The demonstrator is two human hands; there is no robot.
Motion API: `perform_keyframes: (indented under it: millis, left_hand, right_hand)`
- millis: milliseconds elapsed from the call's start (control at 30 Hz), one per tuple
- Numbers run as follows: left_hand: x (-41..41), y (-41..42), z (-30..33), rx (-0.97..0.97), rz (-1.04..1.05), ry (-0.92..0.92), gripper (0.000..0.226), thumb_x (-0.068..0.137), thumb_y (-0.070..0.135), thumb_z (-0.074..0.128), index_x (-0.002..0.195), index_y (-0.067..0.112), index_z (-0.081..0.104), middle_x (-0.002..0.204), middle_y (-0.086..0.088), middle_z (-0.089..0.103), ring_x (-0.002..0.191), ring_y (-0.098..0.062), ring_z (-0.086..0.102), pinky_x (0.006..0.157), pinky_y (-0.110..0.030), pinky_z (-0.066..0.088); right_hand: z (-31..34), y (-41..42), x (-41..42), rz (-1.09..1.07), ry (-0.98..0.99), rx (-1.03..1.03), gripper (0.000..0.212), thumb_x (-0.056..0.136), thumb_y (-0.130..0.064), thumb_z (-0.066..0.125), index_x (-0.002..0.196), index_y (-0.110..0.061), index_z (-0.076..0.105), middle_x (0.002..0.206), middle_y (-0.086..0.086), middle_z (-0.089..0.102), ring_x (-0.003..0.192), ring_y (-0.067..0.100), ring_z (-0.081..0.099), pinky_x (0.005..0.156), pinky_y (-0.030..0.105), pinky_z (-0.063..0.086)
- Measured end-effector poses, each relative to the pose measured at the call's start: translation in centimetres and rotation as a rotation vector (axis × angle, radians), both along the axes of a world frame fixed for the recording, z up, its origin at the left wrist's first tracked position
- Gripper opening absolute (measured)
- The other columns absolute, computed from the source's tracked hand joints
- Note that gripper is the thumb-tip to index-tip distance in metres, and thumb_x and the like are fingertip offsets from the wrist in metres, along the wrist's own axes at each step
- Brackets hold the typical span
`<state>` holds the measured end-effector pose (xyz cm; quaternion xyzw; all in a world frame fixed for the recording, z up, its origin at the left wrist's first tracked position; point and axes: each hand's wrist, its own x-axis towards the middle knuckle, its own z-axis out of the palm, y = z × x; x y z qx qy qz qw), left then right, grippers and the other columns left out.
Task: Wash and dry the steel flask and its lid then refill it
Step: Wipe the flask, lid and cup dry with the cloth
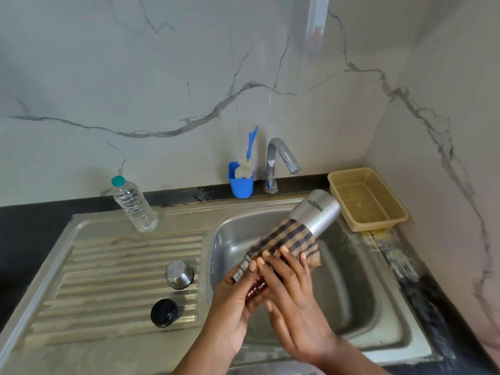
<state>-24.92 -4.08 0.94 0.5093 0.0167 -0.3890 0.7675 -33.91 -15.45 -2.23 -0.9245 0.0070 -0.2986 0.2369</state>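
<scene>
The person holds the steel flask (315, 216) tilted over the sink (351, 307), its base end pointing toward 1 o'clock and its near end hidden between the hands. The left hand (238, 301) has its fingers curled round the near end of the flask from below; the right hand (292, 299) lies over the top with fingers nearly straight, pressing a checked cloth (289, 240) against the flask body. The cloth wraps the middle of the flask, so the step in hand is judged to be drying — washing of the flask body appears complete, since no water runs from the tap (281, 161) at 12 o'clock. On the ribbed draining surface (108, 280) at 9 o'clock stand two parts: a steel cap (179, 274), dome up, and nearer the person a black inner lid (164, 312). Whether these have been washed or dried cannot be told from this view. A clear water bottle (134, 204) with a green cap stands at 10 o'clock on the sink's edge and still looks full — the refill is therefore judged not yet done. A blue holder (240, 185) with a brush (247, 161) sits beside the tap, and a yellow basket (370, 198) rests at 2 o'clock. Remaining work, by estimate: finish wiping the flask, dry the lid parts if needed, pour in water, and close the flask.
</scene>
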Motion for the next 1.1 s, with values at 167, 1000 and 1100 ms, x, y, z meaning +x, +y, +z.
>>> perform_keyframes:
  millis: [167, 1000, 1100]
  left_hand:
    - [-0.4, 0.1, -0.1, -0.018, -0.027, -0.003, 0.079, 0.037, 0.04, 0.101, 0.1, 0.001, 0.076, 0.108, -0.024, 0.072, 0.095, -0.033, 0.073, 0.068, -0.033, 0.061]
    - [3.2, 1.9, 1.5, 0.38, -0.218, -2.351, 0.059, 0.087, 0.02, 0.072, 0.14, 0.022, 0.048, 0.137, -0.01, 0.061, 0.11, -0.015, 0.065, 0.084, -0.027, 0.06]
    - [3.1, 1.9, 1.7, 0.524, -0.27, -1.904, 0.092, 0.074, 0.045, 0.078, 0.15, 0.038, 0.027, 0.156, 0.004, 0.033, 0.125, -0.007, 0.051, 0.086, -0.026, 0.059]
  right_hand:
    - [0.7, -4.1, 0.3, -0.231, -0.057, -0.114, 0.048, 0.102, -0.036, 0.023, 0.149, -0.031, 0.034, 0.155, -0.005, 0.033, 0.149, 0.028, 0.018, 0.118, 0.055, 0.014]
    - [7.1, -11.9, 1.5, 0.211, 0.309, -0.355, 0.08, 0.06, -0.06, 0.075, 0.128, -0.028, 0.049, 0.112, -0.012, 0.062, 0.1, 0.005, 0.059, 0.087, 0.016, 0.038]
    - [5.6, -11.3, 1.2, 0.076, 0.248, -0.325, 0.081, 0.055, -0.063, 0.073, 0.124, -0.027, 0.048, 0.108, -0.009, 0.064, 0.094, 0.013, 0.063, 0.083, 0.022, 0.047]
